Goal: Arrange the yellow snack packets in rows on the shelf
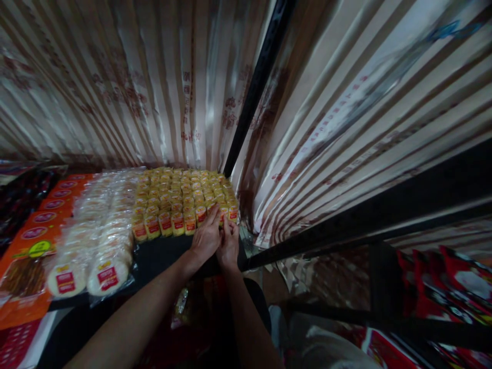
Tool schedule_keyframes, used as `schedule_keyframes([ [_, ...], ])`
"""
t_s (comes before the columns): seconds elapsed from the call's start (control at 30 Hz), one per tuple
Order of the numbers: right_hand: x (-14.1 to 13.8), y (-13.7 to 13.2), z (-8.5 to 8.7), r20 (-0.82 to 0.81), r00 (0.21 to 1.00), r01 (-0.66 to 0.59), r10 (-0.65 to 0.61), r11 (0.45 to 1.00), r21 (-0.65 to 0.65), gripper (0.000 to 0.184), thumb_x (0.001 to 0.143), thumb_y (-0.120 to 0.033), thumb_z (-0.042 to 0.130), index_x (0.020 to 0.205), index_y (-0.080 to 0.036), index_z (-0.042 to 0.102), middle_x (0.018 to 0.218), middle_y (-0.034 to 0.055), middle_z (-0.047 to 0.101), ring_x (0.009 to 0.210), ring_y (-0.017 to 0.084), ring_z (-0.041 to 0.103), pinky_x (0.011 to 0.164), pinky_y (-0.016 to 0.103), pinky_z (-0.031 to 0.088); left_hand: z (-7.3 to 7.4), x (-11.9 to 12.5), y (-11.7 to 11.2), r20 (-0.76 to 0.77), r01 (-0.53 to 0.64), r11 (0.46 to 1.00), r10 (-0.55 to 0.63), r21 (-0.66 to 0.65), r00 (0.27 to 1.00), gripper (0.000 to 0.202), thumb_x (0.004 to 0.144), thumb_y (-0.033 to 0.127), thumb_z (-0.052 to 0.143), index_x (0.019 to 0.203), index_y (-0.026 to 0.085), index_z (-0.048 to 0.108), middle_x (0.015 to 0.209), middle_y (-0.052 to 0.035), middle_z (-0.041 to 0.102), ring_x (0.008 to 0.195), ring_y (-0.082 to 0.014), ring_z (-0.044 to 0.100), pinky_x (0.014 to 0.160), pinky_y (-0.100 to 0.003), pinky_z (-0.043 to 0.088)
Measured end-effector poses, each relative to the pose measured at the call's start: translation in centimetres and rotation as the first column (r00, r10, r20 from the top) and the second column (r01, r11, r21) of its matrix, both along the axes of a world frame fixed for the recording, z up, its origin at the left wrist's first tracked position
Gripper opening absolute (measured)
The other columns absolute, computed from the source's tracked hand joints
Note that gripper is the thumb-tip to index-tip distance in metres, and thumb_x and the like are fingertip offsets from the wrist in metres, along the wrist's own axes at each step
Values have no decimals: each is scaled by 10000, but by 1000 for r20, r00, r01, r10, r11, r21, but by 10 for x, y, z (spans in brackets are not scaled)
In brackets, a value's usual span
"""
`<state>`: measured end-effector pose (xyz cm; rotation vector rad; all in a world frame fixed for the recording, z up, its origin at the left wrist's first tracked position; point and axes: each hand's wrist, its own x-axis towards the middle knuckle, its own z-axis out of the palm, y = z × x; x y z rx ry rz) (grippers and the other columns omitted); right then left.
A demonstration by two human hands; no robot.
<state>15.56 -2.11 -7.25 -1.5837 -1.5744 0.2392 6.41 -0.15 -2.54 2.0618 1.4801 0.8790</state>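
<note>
Many small yellow snack packets with red labels (180, 200) stand in tight rows on a dark shelf (161, 259). My left hand (206, 237) lies at the front right corner of the rows, fingers stretched over a packet. My right hand (229, 241) is beside it, fingers curled round one yellow packet (223, 218) in the front row. Both forearms reach in from the bottom of the view.
Left of the yellow rows lie clear bags of pale round cakes (100, 241) and orange packs (36, 241). A striped cloth (346, 118) hangs behind and to the right, crossed by a black pole (257, 87). Red packages (453, 287) sit lower right.
</note>
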Motion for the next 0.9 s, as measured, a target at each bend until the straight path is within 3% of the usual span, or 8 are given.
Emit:
schedule_keyframes([
  [0.13, -1, 0, 0, 27, 1000, -3, 3, 1000, -2, 555, 819, -115, 373, 1361, -238, 361, 1098, 106, 446, 966, 190, 521, 848, 363, 478, -7, -4, -3, -35, -48, 999, 47, -20, 998, 610, 749, 81, 405, 1354, 135, 344, 1454, -89, 317, 1333, -193, 291, 1080, -335, 331],
  [0.57, -2, -1, 3, 19, 1000, -21, 22, 1000, -15, 557, 817, -112, 362, 1360, -232, 345, 1109, 104, 408, 973, 188, 499, 888, 365, 460, -9, -15, -1, -91, 6, 1000, -5, 17, 996, 582, 756, 36, 365, 1334, 99, 373, 1451, -111, 316, 1341, -208, 267, 1095, -363, 299],
  [0.9, -1, 0, 0, 89, 996, -25, 23, 999, 27, 618, 804, -42, 350, 1386, -246, 309, 1145, 112, 393, 993, 184, 485, 887, 359, 465, -12, -24, 1, -236, 83, 996, -71, 41, 969, 545, 773, 2, 297, 1300, 79, 410, 1462, -110, 289, 1353, -201, 233, 1107, -376, 273],
])
